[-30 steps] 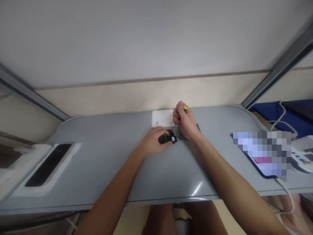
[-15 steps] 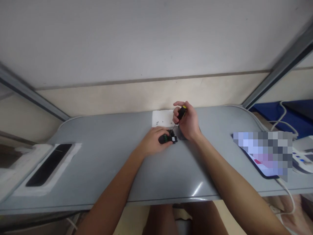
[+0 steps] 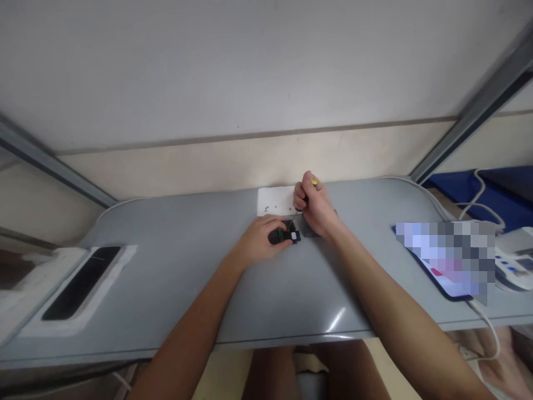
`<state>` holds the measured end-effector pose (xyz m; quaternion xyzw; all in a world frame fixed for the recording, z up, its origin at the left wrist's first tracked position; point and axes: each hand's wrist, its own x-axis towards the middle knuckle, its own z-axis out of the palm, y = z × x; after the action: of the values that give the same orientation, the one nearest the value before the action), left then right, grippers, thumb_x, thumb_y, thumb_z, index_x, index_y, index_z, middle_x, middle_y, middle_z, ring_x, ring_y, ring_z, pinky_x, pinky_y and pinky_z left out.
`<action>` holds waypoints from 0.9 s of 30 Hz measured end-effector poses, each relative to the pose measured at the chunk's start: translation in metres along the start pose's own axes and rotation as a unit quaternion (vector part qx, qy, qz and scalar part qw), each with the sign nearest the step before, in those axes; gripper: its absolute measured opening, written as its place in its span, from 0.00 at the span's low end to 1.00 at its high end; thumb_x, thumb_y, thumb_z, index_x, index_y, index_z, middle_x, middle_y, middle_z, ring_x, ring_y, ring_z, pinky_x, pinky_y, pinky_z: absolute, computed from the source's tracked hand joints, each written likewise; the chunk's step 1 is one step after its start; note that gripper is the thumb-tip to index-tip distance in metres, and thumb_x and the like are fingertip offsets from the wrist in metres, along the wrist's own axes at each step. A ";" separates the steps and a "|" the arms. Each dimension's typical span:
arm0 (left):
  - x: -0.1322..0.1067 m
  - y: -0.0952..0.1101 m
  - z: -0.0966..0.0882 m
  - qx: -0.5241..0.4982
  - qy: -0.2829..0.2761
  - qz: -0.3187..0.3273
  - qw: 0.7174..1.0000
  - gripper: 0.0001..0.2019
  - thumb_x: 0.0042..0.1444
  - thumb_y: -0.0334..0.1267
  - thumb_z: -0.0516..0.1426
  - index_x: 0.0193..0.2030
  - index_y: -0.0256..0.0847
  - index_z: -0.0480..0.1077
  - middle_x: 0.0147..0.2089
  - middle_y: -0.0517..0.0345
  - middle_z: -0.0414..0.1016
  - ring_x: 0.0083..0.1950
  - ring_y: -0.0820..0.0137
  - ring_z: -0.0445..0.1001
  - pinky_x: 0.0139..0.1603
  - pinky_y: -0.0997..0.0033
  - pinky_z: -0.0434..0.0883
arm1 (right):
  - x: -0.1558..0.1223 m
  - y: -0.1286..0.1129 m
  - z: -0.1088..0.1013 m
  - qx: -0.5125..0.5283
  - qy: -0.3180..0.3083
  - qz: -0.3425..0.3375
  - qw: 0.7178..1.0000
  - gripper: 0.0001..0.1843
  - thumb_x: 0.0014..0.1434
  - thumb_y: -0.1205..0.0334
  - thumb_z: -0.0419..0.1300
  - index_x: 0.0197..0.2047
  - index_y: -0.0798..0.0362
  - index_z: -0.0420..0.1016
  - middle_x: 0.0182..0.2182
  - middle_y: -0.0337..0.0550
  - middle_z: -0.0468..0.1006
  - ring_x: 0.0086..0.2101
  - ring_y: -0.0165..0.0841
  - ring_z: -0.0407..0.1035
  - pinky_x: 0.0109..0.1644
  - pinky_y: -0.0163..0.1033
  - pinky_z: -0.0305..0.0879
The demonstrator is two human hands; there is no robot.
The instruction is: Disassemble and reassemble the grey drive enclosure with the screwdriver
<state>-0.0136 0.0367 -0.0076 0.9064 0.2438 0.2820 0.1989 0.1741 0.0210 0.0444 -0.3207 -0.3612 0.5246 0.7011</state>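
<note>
Desk (image 3: 266, 311) spreads nearest, then the left hand (image 3: 260, 239), its fingers clasping a small black electronic device (image 3: 293, 236) on the desk, long axis roughly left to right. Slightly beyond and to the device's right, the right hand (image 3: 315, 203) clenches a yellow-capped screwdriver (image 3: 314, 182); its shaft slants down leftward to the device, though tip contact is unclear. Farther, tiny dark specks (image 3: 266, 209), perhaps screws, dot white paper (image 3: 272, 196).
</note>
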 end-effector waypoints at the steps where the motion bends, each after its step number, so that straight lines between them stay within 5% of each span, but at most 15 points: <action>1: 0.000 0.000 0.000 0.001 -0.001 -0.001 1.000 0.09 0.59 0.42 0.67 0.44 0.45 0.76 0.54 0.53 0.82 0.57 0.59 0.79 0.62 0.53 0.72 | 0.000 0.000 0.001 -0.002 0.001 0.001 1.000 0.34 0.53 0.31 0.69 0.30 0.48 0.54 0.22 0.29 0.55 0.20 0.23 0.49 0.22 0.35 0.49; 10: 0.001 0.002 -0.001 -0.004 0.005 -0.004 1.000 0.09 0.59 0.43 0.67 0.43 0.45 0.75 0.54 0.53 0.82 0.56 0.59 0.79 0.61 0.53 0.73 | 0.000 -0.007 -0.003 0.029 -0.005 0.027 0.999 0.32 0.60 0.25 0.58 0.29 0.48 0.64 0.21 0.32 0.56 0.19 0.26 0.50 0.21 0.36 0.51; 16: 0.002 0.001 0.000 -0.008 0.003 0.000 1.000 0.09 0.59 0.42 0.67 0.43 0.45 0.76 0.53 0.53 0.82 0.56 0.59 0.79 0.61 0.51 0.73 | 0.001 -0.005 -0.006 0.020 -0.018 0.021 0.999 0.25 0.62 0.33 0.61 0.32 0.48 0.70 0.23 0.34 0.60 0.20 0.27 0.56 0.24 0.37 0.58; 27: 0.001 0.002 -0.001 -0.012 0.006 -0.004 1.000 0.09 0.58 0.42 0.68 0.42 0.45 0.76 0.54 0.52 0.82 0.56 0.58 0.79 0.62 0.51 0.73 | -0.001 -0.003 0.000 -0.005 -0.018 0.011 1.000 0.27 0.56 0.31 0.67 0.35 0.48 0.73 0.29 0.36 0.67 0.26 0.27 0.63 0.30 0.37 0.64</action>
<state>-0.0134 0.0362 -0.0055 0.9011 0.2451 0.2900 0.2097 0.1753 0.0193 0.0466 -0.3185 -0.3728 0.5362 0.6871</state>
